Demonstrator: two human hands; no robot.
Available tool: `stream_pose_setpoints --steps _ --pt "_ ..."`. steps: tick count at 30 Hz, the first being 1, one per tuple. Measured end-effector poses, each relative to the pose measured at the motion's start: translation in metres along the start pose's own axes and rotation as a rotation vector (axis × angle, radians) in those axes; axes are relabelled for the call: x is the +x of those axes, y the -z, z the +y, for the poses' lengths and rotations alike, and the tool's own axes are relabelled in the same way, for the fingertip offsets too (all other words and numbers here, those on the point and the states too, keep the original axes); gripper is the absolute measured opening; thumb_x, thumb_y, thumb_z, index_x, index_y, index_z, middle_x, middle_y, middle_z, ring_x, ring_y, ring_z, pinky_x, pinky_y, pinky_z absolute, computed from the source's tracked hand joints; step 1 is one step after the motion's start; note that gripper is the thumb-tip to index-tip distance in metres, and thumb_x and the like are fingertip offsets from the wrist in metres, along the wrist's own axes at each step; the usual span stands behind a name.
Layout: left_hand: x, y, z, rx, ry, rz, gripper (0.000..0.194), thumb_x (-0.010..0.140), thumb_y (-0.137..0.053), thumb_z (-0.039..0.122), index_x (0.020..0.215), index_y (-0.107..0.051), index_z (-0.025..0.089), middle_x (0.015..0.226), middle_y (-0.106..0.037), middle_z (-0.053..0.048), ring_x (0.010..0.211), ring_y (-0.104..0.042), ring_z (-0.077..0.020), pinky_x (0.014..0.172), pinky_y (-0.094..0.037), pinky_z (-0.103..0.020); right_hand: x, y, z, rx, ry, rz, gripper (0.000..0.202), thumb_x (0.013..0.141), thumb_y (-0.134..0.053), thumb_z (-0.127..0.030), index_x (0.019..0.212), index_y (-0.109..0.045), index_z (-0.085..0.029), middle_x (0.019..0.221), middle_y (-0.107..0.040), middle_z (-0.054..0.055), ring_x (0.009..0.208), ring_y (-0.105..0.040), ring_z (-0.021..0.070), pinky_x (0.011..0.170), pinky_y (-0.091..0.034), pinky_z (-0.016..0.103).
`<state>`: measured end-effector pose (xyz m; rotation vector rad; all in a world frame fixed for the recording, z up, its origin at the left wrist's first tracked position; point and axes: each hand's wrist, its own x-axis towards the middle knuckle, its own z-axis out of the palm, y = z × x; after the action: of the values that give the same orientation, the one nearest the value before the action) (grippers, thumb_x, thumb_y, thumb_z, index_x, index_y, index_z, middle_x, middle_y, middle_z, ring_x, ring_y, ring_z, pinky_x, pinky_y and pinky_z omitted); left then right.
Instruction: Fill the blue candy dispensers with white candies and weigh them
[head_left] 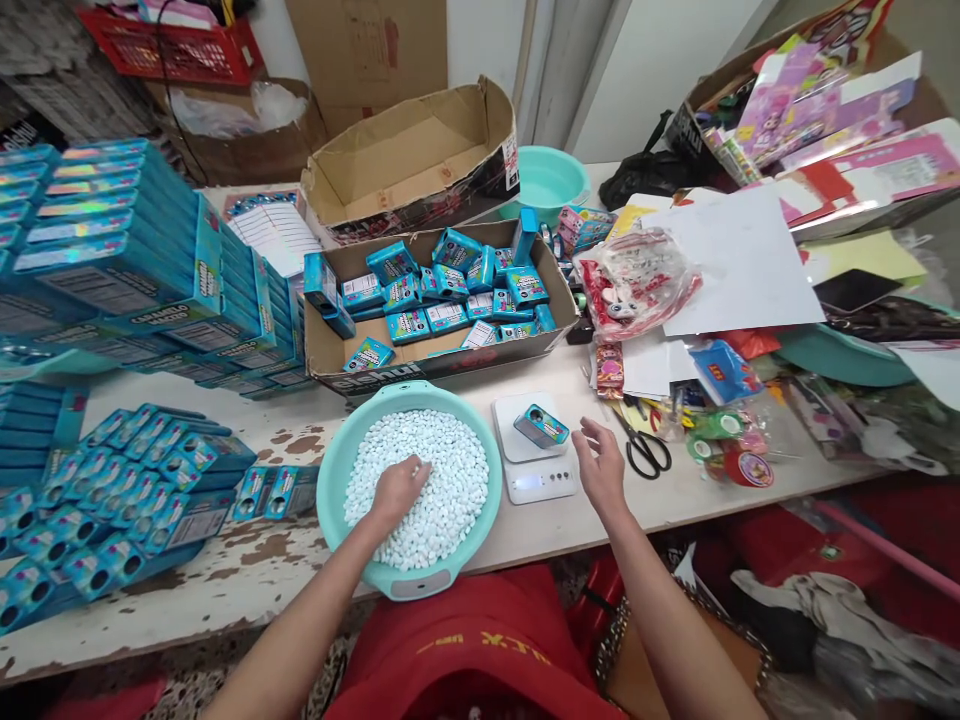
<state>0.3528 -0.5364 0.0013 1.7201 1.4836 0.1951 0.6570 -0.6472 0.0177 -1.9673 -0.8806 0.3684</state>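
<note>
My left hand [399, 494] is in a mint-green basin [487, 535], its fingers curled down at the surface of the small white pieces [457, 480]. What those fingers hold is too small to make out. A small blue box [541, 426] with a round hole in its side lies on the plate of a white scale [531, 478]. Just right of the scale, my right hand [600, 462] hovers with its fingers apart and nothing in them.
Behind the basin stands a cardboard box [442, 365] of small blue boxes. Stacked blue boxes [150, 260] fill the left side. Black scissors [649, 453], tape rolls [726, 424], papers and a plastic bag [637, 280] lie to the right.
</note>
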Motion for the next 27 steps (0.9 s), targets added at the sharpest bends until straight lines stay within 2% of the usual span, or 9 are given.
stream_pose_setpoints --steps 2,5,7,9,12,15,17,22,27 --pt "0.003 0.005 0.003 -0.472 0.146 0.03 0.029 0.074 -0.059 0.039 0.058 -0.046 0.019 0.053 -0.047 0.002 0.049 -0.047 -0.0118 0.047 -0.033 -0.021 -0.005 0.0 0.006 0.015 -0.019 -0.024 0.049 0.077 -0.058 -0.051 0.112 -0.058 -0.017 0.109 -0.059 0.013 0.099 -0.057 0.0251 0.084 -0.048 0.044" --pt "0.008 0.013 0.011 -1.176 0.386 -0.026 0.022 0.074 -0.058 0.037 0.067 -0.049 0.018 0.055 -0.051 0.002 0.04 -0.041 -0.0074 0.037 -0.027 -0.018 -0.003 -0.014 0.008 0.036 -0.019 -0.087 0.06 0.064 -0.07 -0.051 0.112 -0.057 -0.018 0.11 -0.059 0.012 0.1 -0.057 0.0261 0.085 -0.048 0.044" --pt "0.01 0.019 0.018 -1.424 0.531 -0.097 0.017 0.076 -0.056 0.031 0.069 -0.049 0.017 0.054 -0.051 0.002 0.036 -0.039 -0.0057 0.033 -0.024 -0.016 0.002 -0.024 -0.001 0.057 -0.036 -0.085 0.054 0.064 -0.07 -0.053 0.103 -0.06 -0.017 0.098 -0.063 0.009 0.09 -0.059 0.0246 0.082 -0.049 0.043" --pt "0.01 0.026 0.027 -1.495 0.609 -0.134 0.017 0.078 -0.054 0.027 0.066 -0.047 0.017 0.047 -0.044 0.005 0.031 -0.033 -0.0042 0.03 -0.02 -0.014 0.005 -0.028 -0.021 0.076 -0.003 -0.03 0.045 0.068 -0.067 -0.052 0.096 -0.062 -0.017 0.087 -0.062 0.006 0.081 -0.059 0.0221 0.078 -0.049 0.041" --pt "0.003 0.04 0.049 -1.55 0.528 -0.128 0.022 0.079 -0.055 0.028 0.063 -0.045 0.017 0.044 -0.038 0.007 0.029 -0.028 -0.0034 0.027 -0.016 -0.014 -0.001 -0.025 -0.062 0.087 0.194 -0.015 0.036 0.073 -0.068 -0.043 0.1 -0.062 -0.02 0.091 -0.061 0.005 0.085 -0.059 0.021 0.079 -0.049 0.037" --pt "-0.01 0.055 0.079 -1.608 0.305 -0.093 0.023 0.076 -0.057 0.033 0.062 -0.046 0.018 0.045 -0.039 0.006 0.03 -0.031 -0.0038 0.028 -0.018 -0.015 -0.021 -0.029 -0.101 0.105 0.366 -0.244 0.031 0.076 -0.068 -0.037 0.104 -0.061 -0.024 0.093 -0.062 0.005 0.088 -0.059 0.0214 0.079 -0.049 0.036" --pt "-0.019 0.059 0.097 -1.576 0.144 0.014 0.025 0.074 -0.059 0.035 0.061 -0.046 0.018 0.048 -0.042 0.006 0.034 -0.036 -0.0045 0.032 -0.025 -0.016 -0.038 -0.041 -0.116 0.123 0.423 -0.396 0.031 0.077 -0.068 -0.036 0.105 -0.061 -0.025 0.094 -0.063 0.006 0.089 -0.06 0.0222 0.078 -0.049 0.036" --pt "-0.023 0.05 0.113 -1.429 -0.069 0.318 0.028 0.071 -0.064 0.033 0.057 -0.046 0.016 0.056 -0.049 0.003 0.052 -0.054 -0.0092 0.053 -0.044 -0.023 -0.065 -0.072 -0.123 0.124 0.448 -0.484 0.029 0.079 -0.067 -0.034 0.106 -0.061 -0.025 0.093 -0.064 0.006 0.088 -0.061 0.023 0.077 -0.05 0.037" --pt "-0.02 0.045 0.106 -1.363 -0.039 0.364 0.029 0.076 -0.06 0.038 0.059 -0.05 0.016 0.052 -0.05 0.003 0.053 -0.057 -0.0116 0.058 -0.045 -0.025 -0.066 -0.076 -0.124 0.101 0.441 -0.486 0.028 0.078 -0.068 -0.032 0.104 -0.061 -0.023 0.092 -0.064 0.006 0.088 -0.061 0.0234 0.077 -0.049 0.036"
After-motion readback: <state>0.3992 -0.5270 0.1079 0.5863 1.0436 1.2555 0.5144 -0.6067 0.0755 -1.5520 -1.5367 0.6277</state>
